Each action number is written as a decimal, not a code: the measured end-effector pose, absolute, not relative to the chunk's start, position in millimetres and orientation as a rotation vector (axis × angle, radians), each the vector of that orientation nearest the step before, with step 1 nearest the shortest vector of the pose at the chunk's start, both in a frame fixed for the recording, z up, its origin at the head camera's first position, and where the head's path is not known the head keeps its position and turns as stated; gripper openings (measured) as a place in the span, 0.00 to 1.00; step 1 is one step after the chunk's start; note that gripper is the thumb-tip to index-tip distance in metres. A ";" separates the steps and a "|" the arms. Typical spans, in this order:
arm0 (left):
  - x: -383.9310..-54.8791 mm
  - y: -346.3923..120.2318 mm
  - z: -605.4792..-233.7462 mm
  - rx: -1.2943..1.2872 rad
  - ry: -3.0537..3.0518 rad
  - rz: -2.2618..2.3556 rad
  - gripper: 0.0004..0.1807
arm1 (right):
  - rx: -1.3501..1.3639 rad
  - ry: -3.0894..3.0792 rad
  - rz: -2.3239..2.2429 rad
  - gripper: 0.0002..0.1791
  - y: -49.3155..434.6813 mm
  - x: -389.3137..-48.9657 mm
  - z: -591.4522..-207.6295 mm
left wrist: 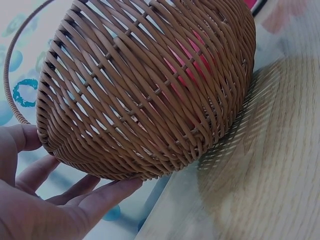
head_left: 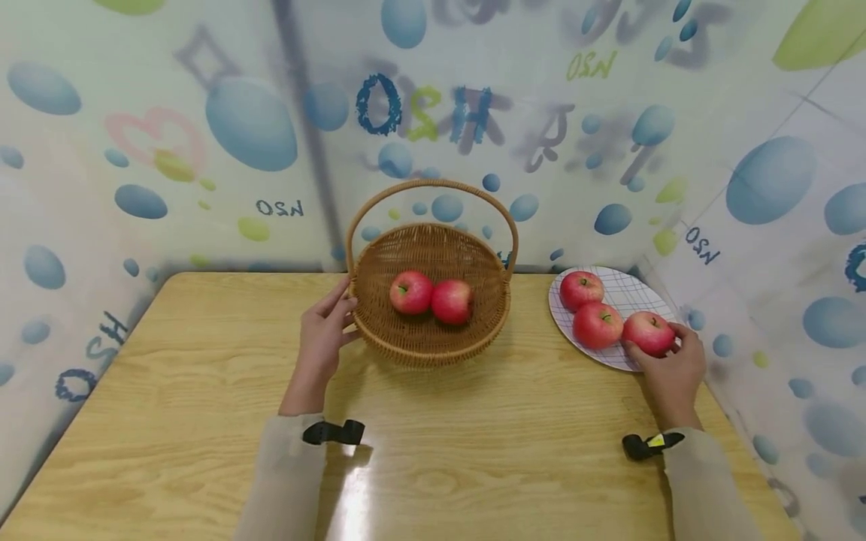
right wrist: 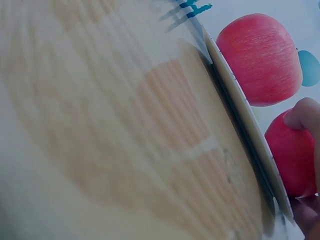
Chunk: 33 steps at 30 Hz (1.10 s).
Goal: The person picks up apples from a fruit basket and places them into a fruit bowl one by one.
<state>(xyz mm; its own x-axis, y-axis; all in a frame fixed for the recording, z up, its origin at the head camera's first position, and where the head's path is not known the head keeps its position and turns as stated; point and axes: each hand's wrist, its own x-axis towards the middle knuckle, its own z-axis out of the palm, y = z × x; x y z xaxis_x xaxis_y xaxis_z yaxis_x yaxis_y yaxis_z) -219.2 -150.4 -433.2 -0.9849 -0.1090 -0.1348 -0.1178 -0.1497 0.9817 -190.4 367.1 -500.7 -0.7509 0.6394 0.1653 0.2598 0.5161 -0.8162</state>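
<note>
A wicker basket point(head_left: 433, 349) with a tall arched handle stands near the back wall, holding two red apples point(head_left: 410, 292). At its left side, the left hand point(head_left: 322, 342) grips the rim. The left wrist view has the thumb point(left wrist: 26, 137) at the rim and the fingers against the woven side point(left wrist: 145, 100). On the right, a white checked plate point(head_left: 625, 289) bears three red apples. The right hand point(head_left: 679, 370) holds the nearest apple point(head_left: 648, 333) between thumb and fingers, at the plate's right edge. In the right wrist view the thumb presses that apple point(right wrist: 292, 155).
Everything stands on a light wooden table point(head_left: 473, 443). Behind and to the sides hangs a white wall covering point(head_left: 223, 225) with blue drops and letters. The plate lies close to the table's right edge, and the basket's handle point(head_left: 433, 182) rises high above its rim.
</note>
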 end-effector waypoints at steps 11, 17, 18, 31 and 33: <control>-218.8 -151.0 -432.6 -0.261 2.038 2.356 0.28 | -0.707 -2.308 1.145 0.46 366.5 -189.3 -503.5; -219.4 -151.2 -432.9 -0.271 2.043 2.346 0.28 | -0.714 -2.310 1.172 0.47 366.0 -187.8 -503.6; -219.4 -151.2 -432.8 -0.273 2.045 2.344 0.27 | -0.716 -2.312 1.177 0.47 366.1 -187.3 -503.3; -218.0 -150.8 -432.2 -0.271 2.032 2.355 0.28 | -0.599 -2.183 1.217 0.46 348.7 -167.3 -476.2; -218.2 -151.2 -432.4 -0.272 2.036 2.357 0.28 | -0.543 -2.141 1.199 0.44 339.8 -164.6 -466.4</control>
<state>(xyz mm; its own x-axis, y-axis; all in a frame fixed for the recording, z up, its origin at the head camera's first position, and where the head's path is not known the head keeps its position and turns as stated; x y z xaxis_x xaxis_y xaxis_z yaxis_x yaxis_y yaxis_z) -218.2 -151.2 -432.4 -0.9847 -0.1021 -0.1410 -0.1246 -0.1521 0.9805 -164.6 339.8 -466.4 -0.7248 0.6131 0.3144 0.0523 0.5040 -0.8621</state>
